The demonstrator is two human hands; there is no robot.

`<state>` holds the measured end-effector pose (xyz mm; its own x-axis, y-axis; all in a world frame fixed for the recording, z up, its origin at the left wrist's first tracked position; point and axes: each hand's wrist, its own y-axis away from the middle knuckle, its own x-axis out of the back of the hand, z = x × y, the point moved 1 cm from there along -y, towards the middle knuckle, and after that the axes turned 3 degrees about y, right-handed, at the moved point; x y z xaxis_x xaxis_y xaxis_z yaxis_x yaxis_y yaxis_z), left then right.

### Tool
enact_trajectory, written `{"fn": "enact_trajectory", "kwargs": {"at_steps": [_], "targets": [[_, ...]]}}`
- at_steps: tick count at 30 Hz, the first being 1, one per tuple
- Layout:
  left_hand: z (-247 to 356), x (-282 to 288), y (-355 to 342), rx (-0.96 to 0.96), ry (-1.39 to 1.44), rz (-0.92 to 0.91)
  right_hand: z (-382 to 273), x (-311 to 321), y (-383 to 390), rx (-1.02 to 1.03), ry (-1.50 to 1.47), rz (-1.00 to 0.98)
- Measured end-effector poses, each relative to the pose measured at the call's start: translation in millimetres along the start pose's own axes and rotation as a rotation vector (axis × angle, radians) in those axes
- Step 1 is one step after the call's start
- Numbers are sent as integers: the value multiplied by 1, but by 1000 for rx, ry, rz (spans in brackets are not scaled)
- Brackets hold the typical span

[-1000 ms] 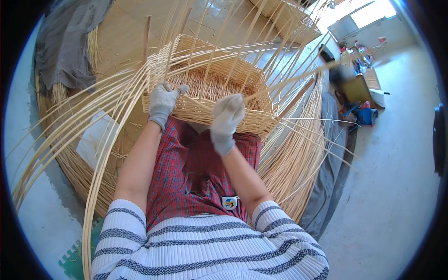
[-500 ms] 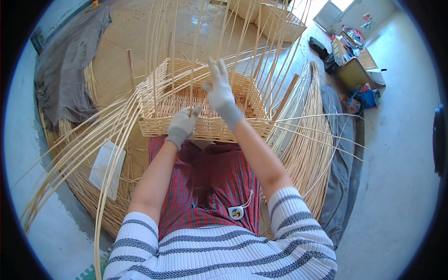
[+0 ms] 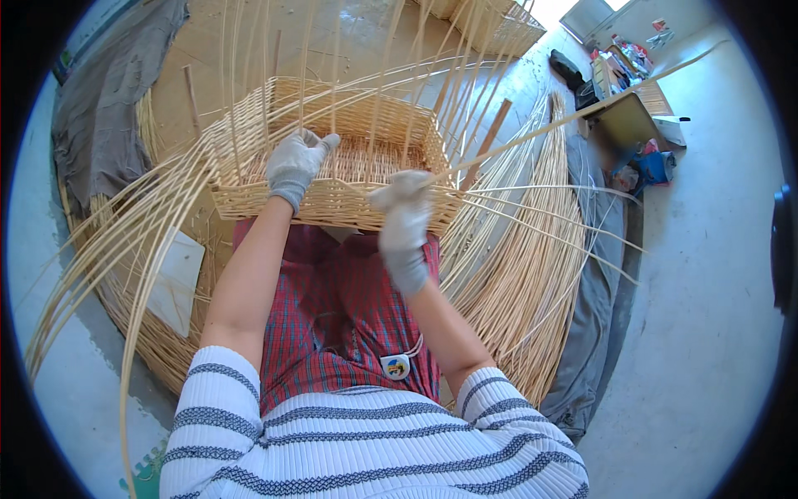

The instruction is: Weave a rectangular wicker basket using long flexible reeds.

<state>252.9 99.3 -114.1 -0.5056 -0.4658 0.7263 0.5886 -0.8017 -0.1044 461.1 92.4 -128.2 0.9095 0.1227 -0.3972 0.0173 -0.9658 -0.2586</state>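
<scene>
A partly woven wicker basket (image 3: 332,208), rectangular and pale, rests over my lap with tall wicker rods standing up from its walls. My left hand (image 3: 295,166), in a light work glove, is closed at the near wall, around an upright wicker rod (image 3: 304,83); its fingertips are partly hidden. My right hand (image 3: 405,220), gloved and somewhat blurred, is closed on a long wicker strand (image 3: 573,116) just outside the near wall, right of the middle. That strand runs out to the upper right.
A thick bundle of loose wicker rods (image 3: 532,274) lies to my right on a grey cloth (image 3: 594,308). Long strands (image 3: 108,258) fan out from the basket's left side. Finished baskets (image 3: 499,29) stand ahead, and a cluttered table (image 3: 623,125) stands at the far right.
My right hand has come down from above the basket to its near wall, now with a long strand sweeping right. The basket and my left hand appear further left and higher in view.
</scene>
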Motion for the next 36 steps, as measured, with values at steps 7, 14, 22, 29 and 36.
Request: {"fn": "enact_trajectory", "kwargs": {"at_steps": [7, 14, 22, 29, 36], "targets": [[23, -3, 35, -253, 484, 441, -10, 115, -26, -157, -146, 233], [35, -72, 54, 73, 378, -595, -39, 39, -101, -23, 605, -189], [29, -67, 50, 245, 650, -569, -40, 77, -90, 311, 340, -49], [49, -77, 68, -220, 604, 186, -30, 211, -31, -109, 145, 112], [101, -143, 71, -52, 502, -633, -108, 114, -108, 294, 796, -41]]}}
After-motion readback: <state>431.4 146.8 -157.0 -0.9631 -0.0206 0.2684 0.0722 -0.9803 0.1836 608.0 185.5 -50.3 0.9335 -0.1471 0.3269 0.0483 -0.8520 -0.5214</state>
